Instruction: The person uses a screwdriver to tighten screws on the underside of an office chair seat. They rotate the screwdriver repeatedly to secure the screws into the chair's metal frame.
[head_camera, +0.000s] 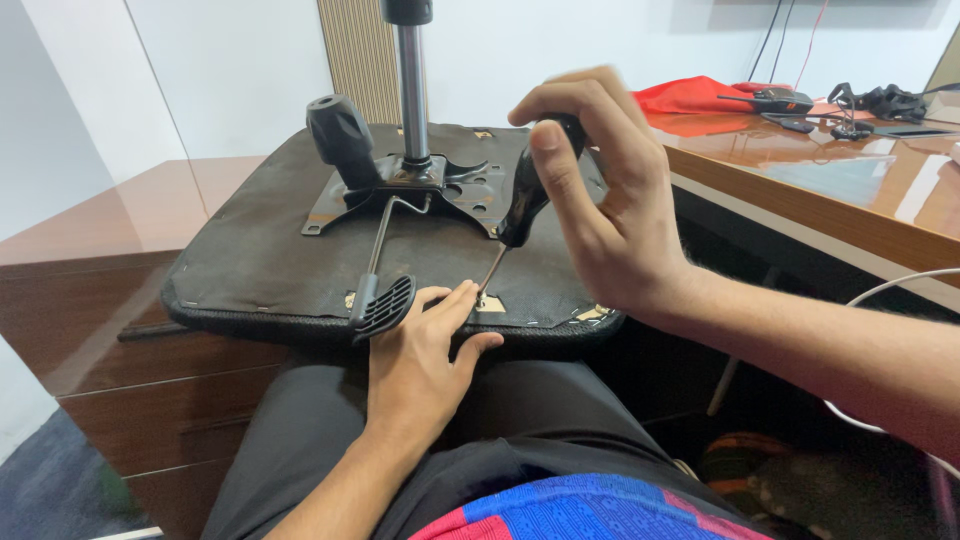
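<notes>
Right hand (600, 200) closed round the screwdriver (520, 205) handle, tip on a screw at the upturned seat (260, 265) front edge, seat resting on your lap. Left hand (420, 370) open, fingers steadying the tip. Keep the shaft straight over the screw, press down, turn slowly.

Both arms are bare, with no sleeves, rings or watch on the left hand (420, 355) or right hand (600, 190). The person wears dark grey trousers (300, 450) and a top (590, 510) with blue, pink and red stripes.
</notes>
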